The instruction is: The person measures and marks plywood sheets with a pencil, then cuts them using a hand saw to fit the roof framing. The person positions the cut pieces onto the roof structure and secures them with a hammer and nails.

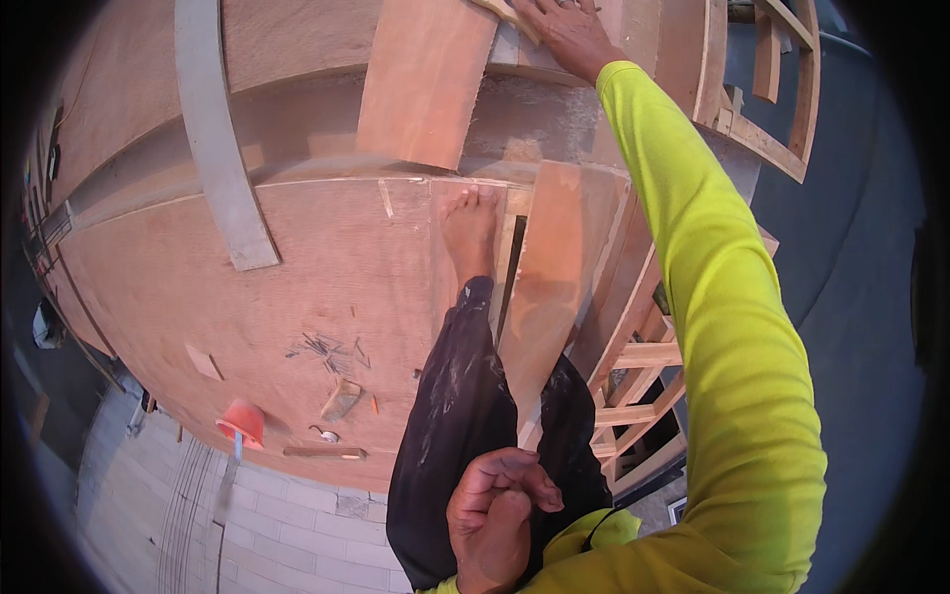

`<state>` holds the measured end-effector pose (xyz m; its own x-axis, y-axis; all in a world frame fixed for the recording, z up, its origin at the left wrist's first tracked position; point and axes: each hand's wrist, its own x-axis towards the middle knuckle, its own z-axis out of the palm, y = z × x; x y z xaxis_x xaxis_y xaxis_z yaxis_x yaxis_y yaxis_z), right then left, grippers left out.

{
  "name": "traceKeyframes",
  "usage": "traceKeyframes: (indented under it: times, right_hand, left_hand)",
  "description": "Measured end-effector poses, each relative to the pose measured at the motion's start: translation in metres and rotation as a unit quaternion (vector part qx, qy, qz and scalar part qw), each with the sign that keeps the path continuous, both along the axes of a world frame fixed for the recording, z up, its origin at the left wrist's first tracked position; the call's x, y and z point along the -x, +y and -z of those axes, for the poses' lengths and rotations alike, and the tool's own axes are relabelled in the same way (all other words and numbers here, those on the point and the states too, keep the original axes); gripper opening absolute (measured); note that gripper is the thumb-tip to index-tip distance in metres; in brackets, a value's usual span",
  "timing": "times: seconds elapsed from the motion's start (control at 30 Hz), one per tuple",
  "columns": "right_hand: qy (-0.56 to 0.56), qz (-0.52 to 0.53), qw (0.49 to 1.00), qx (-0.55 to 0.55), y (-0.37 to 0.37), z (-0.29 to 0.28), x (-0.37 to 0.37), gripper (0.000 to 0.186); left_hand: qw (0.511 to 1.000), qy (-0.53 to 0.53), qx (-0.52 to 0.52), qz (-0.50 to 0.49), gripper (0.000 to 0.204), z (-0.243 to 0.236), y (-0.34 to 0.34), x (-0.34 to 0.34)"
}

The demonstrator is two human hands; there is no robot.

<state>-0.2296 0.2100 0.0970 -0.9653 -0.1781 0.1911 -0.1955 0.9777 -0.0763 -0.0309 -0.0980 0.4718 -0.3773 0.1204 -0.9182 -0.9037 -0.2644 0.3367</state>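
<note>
My left hand [500,510] is curled closed at the lower centre, by the lower end of a long plywood strip [544,247] lying between my legs; what it holds is unclear. My right hand [564,35] reaches to the top edge, onto or beside a thin wooden batten [502,14]; its fingertips are partly cut off, so its grip is unclear. Below that, a short plywood piece [426,89] lies over a recessed step. My bare foot [470,233] rests on the plywood deck [277,238], left of the strip.
A grey plank [223,148] crosses the step at left. The deck holds scattered nails [327,348], a small block [339,399], a stick [325,452] and a red plastic tool [241,424]. Timber frames [802,69] stand at right; pale paving [287,520] lies below the deck.
</note>
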Motion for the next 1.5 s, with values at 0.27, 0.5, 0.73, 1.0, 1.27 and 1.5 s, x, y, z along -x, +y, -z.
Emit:
traceKeyframes:
  times: [0.27, 0.5, 0.73, 1.0, 1.27, 1.5]
  right_hand:
    - [0.132, 0.088, 0.951, 0.267, -0.026, -0.059, -0.038, 0.029]
    - [0.096, 0.23, 0.735, 0.63, -0.128, -0.215, -0.306, 0.024]
    - [0.046, 0.464, 0.654, 0.595, -0.177, -0.3, -0.522, 0.021]
    - [0.048, 0.507, 0.62, 0.597, -0.193, -0.293, -0.627, 0.018]
    - [0.07, 0.487, 0.62, 0.611, -0.193, -0.241, -0.584, 0.021]
    - [0.066, 0.48, 0.632, 0.606, -0.193, -0.179, -0.546, 0.021]
  left_hand:
    - [1.0, 0.008, -0.018, 0.002, 0.024, -0.009, 0.016, -0.02]
    - [0.996, 0.069, 0.001, 0.06, 0.021, -0.003, 0.025, -0.073]
    - [0.953, 0.211, 0.086, 0.201, 0.022, 0.007, 0.037, -0.15]
    - [0.766, 0.424, 0.128, 0.467, 0.017, 0.111, 0.096, -0.112]
    - [0.343, 0.636, 0.325, 0.61, 0.032, 0.359, 0.159, -0.008]
    - [0.42, 0.527, 0.278, 0.684, 0.04, 0.441, 0.2, -0.005]
